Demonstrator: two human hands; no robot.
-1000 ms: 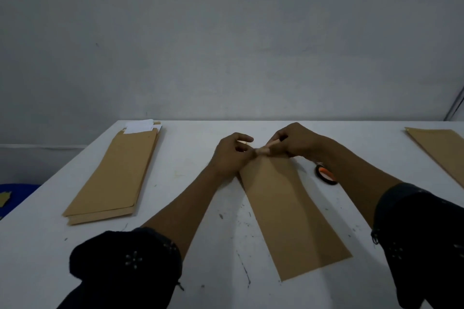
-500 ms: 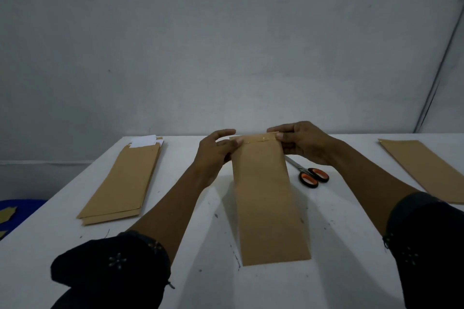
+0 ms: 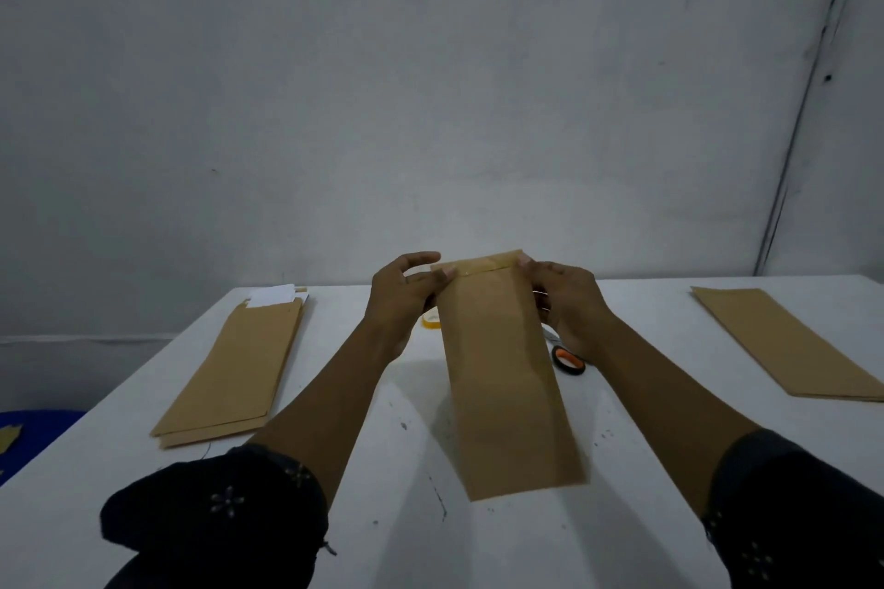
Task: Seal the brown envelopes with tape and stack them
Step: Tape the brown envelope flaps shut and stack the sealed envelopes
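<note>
Brown envelope (image 3: 502,378) sits at the centre of the frame, lifted off the white table (image 3: 646,517) at its far end and pinched at both upper corners. Its long axis runs from the lower middle of the frame up towards the wall, leaning slightly so the near short edge lies a little to the right of the far one; the far end, with its folded flap, points away from the person. A glossy strip of tape (image 3: 478,265) crosses the flap from side to side. The left hand (image 3: 406,297) grips the upper left corner, thumb on the front face and fingers curled behind; the right hand (image 3: 567,301) grips the upper right corner the same way. No writing, label or brand can be read on the envelope. At the left of the frame a stack of envelopes (image 3: 229,368) lies on the table, with white paper (image 3: 272,295) showing at its far end. At the right edge lies another pile of envelopes (image 3: 784,344). A tape roll (image 3: 430,320) peeks out beside the left hand, and an orange scissors handle (image 3: 569,360) shows below the right wrist.
</note>
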